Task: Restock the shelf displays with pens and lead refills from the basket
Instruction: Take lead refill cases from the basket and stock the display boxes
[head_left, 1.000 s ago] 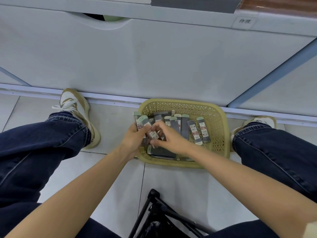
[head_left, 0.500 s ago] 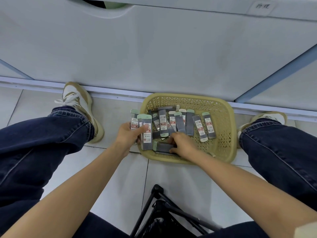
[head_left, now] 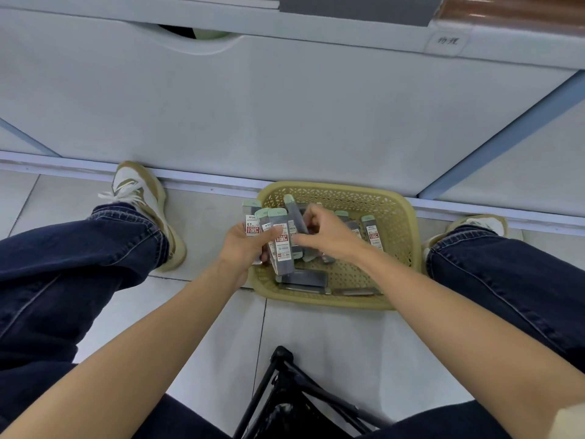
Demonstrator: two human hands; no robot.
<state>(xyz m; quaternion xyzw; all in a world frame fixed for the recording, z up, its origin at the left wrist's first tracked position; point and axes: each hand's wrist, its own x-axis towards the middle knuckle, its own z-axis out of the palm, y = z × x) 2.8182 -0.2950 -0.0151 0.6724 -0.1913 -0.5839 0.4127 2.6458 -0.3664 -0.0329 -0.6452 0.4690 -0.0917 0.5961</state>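
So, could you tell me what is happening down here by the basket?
A person is collecting lead refills from the yellow basket on the floor. The left hand grips a fanned bundle of packs, and the right hand pinches one more pack beside that bundle. Other packs lie in the basket.

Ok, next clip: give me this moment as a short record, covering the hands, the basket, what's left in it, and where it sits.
left hand: holds a fanned bundle of refill packs over the basket's left edge
right hand: grips a single refill pack, tilted, beside the bundle
basket: yellow, on the floor by the cabinet base
left in basket: several loose packs, some lying flat
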